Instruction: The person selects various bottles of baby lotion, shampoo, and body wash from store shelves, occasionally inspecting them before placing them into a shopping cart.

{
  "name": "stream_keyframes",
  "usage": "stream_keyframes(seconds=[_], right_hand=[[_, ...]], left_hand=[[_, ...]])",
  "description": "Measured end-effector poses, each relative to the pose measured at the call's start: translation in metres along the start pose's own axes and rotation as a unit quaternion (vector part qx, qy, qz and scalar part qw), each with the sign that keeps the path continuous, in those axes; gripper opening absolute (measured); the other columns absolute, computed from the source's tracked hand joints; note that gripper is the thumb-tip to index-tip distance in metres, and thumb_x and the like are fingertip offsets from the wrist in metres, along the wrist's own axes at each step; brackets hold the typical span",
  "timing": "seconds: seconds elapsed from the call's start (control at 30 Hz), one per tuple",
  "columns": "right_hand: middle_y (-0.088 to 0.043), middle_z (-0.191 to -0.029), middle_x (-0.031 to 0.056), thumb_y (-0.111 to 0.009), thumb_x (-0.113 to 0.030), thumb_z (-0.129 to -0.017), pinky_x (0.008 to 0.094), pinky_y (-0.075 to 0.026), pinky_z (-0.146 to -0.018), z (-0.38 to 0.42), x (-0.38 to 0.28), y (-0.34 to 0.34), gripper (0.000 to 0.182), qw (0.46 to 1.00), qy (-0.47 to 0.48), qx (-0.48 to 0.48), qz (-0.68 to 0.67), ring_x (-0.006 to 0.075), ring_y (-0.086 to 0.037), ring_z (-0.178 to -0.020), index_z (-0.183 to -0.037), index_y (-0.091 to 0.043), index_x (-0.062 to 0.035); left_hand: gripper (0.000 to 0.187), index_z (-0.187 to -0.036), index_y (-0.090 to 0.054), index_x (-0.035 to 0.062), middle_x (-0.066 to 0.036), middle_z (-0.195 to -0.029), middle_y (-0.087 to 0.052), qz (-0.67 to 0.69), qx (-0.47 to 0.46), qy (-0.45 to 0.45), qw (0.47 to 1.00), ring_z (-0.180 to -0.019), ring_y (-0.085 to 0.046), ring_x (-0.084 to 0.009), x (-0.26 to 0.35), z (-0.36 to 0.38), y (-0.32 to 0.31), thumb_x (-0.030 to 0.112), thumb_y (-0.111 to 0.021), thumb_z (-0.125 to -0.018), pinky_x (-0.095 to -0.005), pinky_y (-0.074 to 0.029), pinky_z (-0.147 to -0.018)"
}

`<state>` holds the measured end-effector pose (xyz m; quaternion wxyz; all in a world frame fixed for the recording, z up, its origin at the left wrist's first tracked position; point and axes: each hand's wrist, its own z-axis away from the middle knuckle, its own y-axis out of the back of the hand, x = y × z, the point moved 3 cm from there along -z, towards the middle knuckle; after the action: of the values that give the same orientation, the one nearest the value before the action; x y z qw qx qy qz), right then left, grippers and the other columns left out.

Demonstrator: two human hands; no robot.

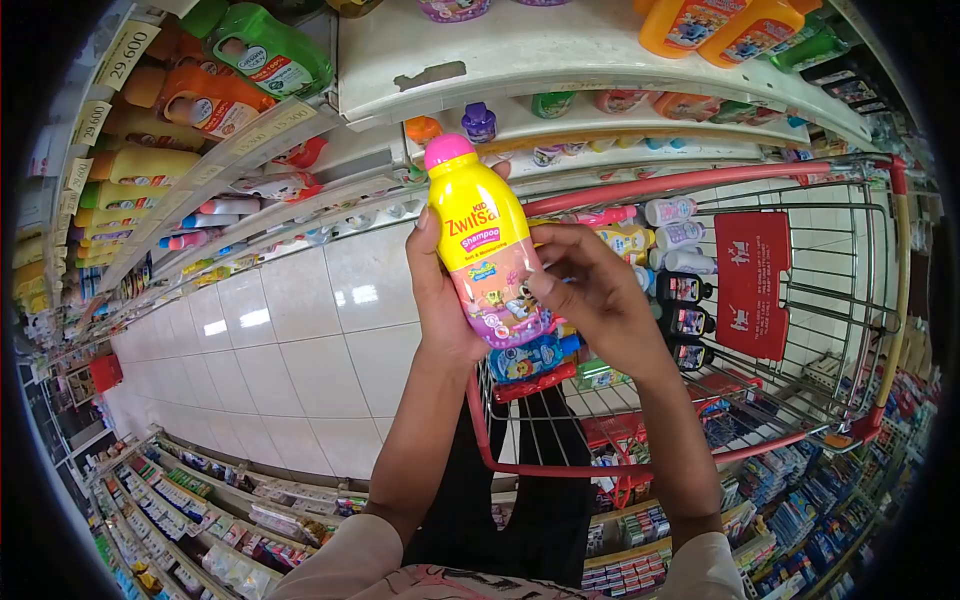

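Observation:
A yellow and pink Zwitsal Kids shampoo bottle (487, 245) with a pink cap is held up in front of me, tilted slightly left, its label facing me. My left hand (445, 310) is wrapped around its left side, with fingertips showing behind the bottle's shoulder. At the bottle's lower right edge, the thumb and bent fingers of my right hand (605, 300) press against it; part of those fingers is hidden. Under the bottle, a blue pack (525, 360) lies at the near end of the shopping cart (650, 470).
White bottles (672, 211), dark-capped bottles (688, 320) and other goods fill part of the cart, which carries a red sign panel (752, 285). Shelves (560, 45) of bottles run ahead and left. More stocked shelves (220, 500) stand behind me, across the tiled floor (300, 350).

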<state>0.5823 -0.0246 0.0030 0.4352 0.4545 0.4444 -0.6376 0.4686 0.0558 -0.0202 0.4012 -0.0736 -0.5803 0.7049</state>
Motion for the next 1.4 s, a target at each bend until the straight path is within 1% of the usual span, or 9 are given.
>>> stream_keyframes(seconds=[0.23,0.33,0.4,0.53,0.8,0.93,1.1,1.27,1.4], right_hand=[[-0.06,-0.11,0.0061,-0.068,-0.006,-0.088,0.0305,-0.047,-0.089,0.002,0.002,-0.003,0.046,0.996,-0.059,-0.031,-0.062,0.0148,-0.057,-0.105,-0.129,-0.049,0.0002],[-0.061,-0.11,0.0071,-0.07,-0.008,-0.088,0.0286,-0.05,-0.084,0.001,0.004,0.002,0.047,0.999,-0.03,-0.006,-0.043,0.0148,-0.059,-0.103,-0.13,-0.05,0.0004],[-0.061,-0.109,0.0076,-0.071,-0.011,-0.088,0.0269,-0.052,-0.079,0.0,0.002,0.004,0.048,0.999,-0.002,0.017,-0.034,0.0144,-0.06,-0.1,-0.13,-0.051,-0.0001],[-0.061,-0.11,0.0081,-0.07,-0.009,-0.087,0.0275,-0.052,-0.081,0.001,0.0,0.005,0.049,0.998,-0.003,0.029,-0.047,0.0143,-0.06,-0.101,-0.131,-0.05,0.0004],[-0.061,-0.11,0.0077,-0.067,-0.012,-0.091,0.0284,-0.051,-0.082,-0.001,-0.002,0.005,0.045,0.997,0.004,0.056,-0.059,0.014,-0.06,-0.1,-0.13,-0.051,-0.0003],[-0.064,-0.1,0.0097,-0.068,-0.021,-0.09,0.0285,-0.051,-0.079,-0.002,0.007,0.007,0.044,0.993,-0.027,0.033,0.113,0.0158,-0.063,-0.091,-0.126,-0.054,0.0005],[-0.066,-0.099,0.0112,-0.07,-0.019,-0.089,0.0302,-0.051,-0.079,0.0,0.006,-0.005,0.04,0.981,-0.028,-0.027,0.19,0.0174,-0.065,-0.087,-0.122,-0.057,0.0009],[-0.066,-0.102,0.0158,-0.071,-0.021,-0.088,0.0322,-0.053,-0.079,0.002,0.015,-0.006,0.042,0.976,-0.013,-0.047,0.213,0.0215,-0.068,-0.088,-0.12,-0.057,0.0016],[-0.065,-0.102,0.0195,-0.066,-0.034,-0.089,0.0393,-0.051,-0.083,0.003,0.018,-0.001,0.045,0.955,-0.006,-0.061,0.29,0.0332,-0.065,-0.09,-0.116,-0.059,0.0008]], left_hand=[[0.068,-0.129,-0.047,0.0028,-0.013,-0.112,-0.062,-0.152,0.046,0.028,0.987,-0.092,-0.067,-0.0226,0.008,0.01,0.007,0.061,-0.035,-0.096,-0.0385,-0.056,-0.081],[0.058,-0.131,-0.046,0.0023,-0.011,-0.116,-0.061,-0.209,0.037,0.02,0.977,-0.1,-0.064,-0.0214,0.009,0.012,0.006,0.05,-0.042,-0.098,-0.0364,-0.053,-0.088],[0.04,-0.127,-0.045,0.0007,-0.012,-0.119,-0.058,-0.37,-0.011,-0.078,0.926,-0.11,-0.057,-0.0175,0.014,0.015,-0.004,0.024,-0.057,-0.097,-0.0335,-0.047,-0.095],[0.044,-0.126,-0.046,0.0001,-0.01,-0.12,-0.057,-0.374,-0.031,-0.037,0.926,-0.113,-0.055,-0.016,0.022,0.019,-0.009,0.004,-0.068,-0.088,-0.0313,-0.044,-0.096],[0.039,-0.12,-0.051,-0.0022,-0.011,-0.115,-0.061,-0.457,-0.026,-0.15,0.876,-0.109,-0.058,-0.0163,0.06,0.007,-0.03,0.003,-0.07,-0.087,-0.0303,-0.046,-0.094],[0.039,-0.118,-0.051,-0.0042,-0.012,-0.113,-0.062,-0.517,-0.063,-0.275,0.808,-0.104,-0.06,-0.0168,0.093,-0.024,-0.069,0.002,-0.07,-0.085,-0.0289,-0.048,-0.09],[0.035,-0.116,-0.054,-0.0052,-0.013,-0.113,-0.063,-0.586,-0.107,-0.273,0.756,-0.105,-0.059,-0.0163,0.11,-0.065,-0.09,0.006,-0.07,-0.087,-0.0293,-0.046,-0.093],[0.039,-0.119,-0.051,-0.0051,-0.015,-0.11,-0.064,-0.596,-0.138,-0.31,0.728,-0.105,-0.062,-0.0186,0.106,-0.086,-0.095,0.004,-0.07,-0.086,-0.0301,-0.05,-0.091],[0.034,-0.113,-0.052,-0.0032,-0.013,-0.112,-0.063,-0.591,-0.147,-0.358,0.708,-0.108,-0.059,-0.0175,0.108,-0.102,-0.092,0.007,-0.071,-0.087,-0.0304,-0.044,-0.096]])
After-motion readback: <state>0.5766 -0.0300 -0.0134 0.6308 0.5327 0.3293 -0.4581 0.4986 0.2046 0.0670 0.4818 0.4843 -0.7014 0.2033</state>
